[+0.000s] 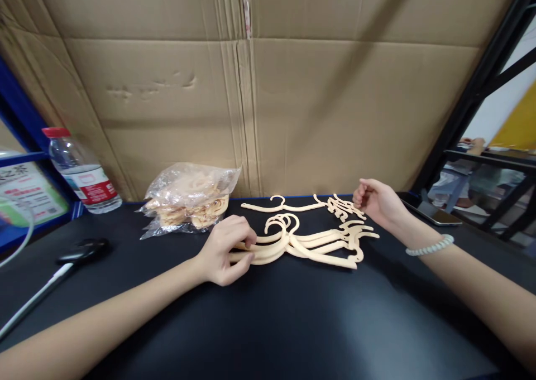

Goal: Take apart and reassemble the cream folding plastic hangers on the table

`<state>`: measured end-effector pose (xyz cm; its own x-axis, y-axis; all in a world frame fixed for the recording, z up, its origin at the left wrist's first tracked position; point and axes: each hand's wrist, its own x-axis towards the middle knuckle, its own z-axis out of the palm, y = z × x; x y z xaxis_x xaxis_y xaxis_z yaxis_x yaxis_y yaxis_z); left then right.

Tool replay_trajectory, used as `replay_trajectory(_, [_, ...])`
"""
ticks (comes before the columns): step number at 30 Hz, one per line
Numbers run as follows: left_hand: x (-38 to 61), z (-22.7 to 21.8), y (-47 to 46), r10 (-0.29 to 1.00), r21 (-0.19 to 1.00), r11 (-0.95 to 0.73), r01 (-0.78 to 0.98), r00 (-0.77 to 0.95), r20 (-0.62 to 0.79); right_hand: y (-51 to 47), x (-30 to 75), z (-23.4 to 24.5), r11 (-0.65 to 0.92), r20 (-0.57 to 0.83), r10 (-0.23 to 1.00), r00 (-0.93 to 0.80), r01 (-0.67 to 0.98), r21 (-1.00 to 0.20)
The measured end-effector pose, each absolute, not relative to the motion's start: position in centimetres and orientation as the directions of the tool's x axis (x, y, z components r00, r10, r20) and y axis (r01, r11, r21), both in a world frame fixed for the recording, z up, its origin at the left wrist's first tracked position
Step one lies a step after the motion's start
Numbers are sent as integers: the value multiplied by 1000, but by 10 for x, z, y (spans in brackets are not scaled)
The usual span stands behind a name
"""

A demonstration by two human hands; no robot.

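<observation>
My left hand (pixel 229 249) is closed round the left ends of several cream plastic clothes hangers (pixel 272 250), stacked on the black table with their hooks curling upward. Curved cream pieces (pixel 355 237) lie against the stack's right end. Behind it rests a single hanger (pixel 264 207), lying flat. A small pile of wavy cream pieces (pixel 341 206) sits to the right of that one. My right hand (pixel 379 202), with a beaded bracelet (pixel 430 246) on its wrist, is raised beside this pile. Its fingers are curled, and whatever may be in them is hidden.
A clear plastic bag (pixel 188 198) of cream pieces stands at the back left. Further left are a water bottle (pixel 86 173) and a black device with a white cable (pixel 81 250). A phone (pixel 433 211) lies at the right. Cardboard (pixel 167 101) walls the back.
</observation>
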<state>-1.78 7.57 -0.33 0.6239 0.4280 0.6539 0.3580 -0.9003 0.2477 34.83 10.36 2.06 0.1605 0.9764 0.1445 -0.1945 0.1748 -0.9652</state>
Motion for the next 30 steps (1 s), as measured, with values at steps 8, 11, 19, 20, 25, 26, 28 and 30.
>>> replay_trajectory(8, [-19,-2,76,348,222,-938,268,730,588,93,340,27,257,259,965,31,58,-965])
replay_trajectory(11, [-18,-1,76,294,179,-956,233,781,551,78,327,32,354,223,913,-342,391,-849])
replay_trajectory(19, [-1,13,59,391,218,-920,326,801,453,47,295,27,621,-109,674,-730,641,-452])
replay_trajectory(20, [2,15,54,390,204,-920,334,825,410,45,292,25,632,-134,661,-738,644,-431])
replay_trajectory(25, [14,17,37,338,63,-941,333,910,239,41,286,23,679,-114,652,-750,644,-352])
replay_trajectory(26, [14,17,37,333,36,-942,334,914,232,41,285,23,688,-99,654,-750,645,-332])
replay_trajectory(28, [12,16,40,322,-24,-942,335,921,221,42,284,23,699,-70,667,-741,656,-286])
replay_trajectory(30, [8,17,47,310,-87,-938,335,925,218,43,283,23,702,-37,684,-729,671,-238])
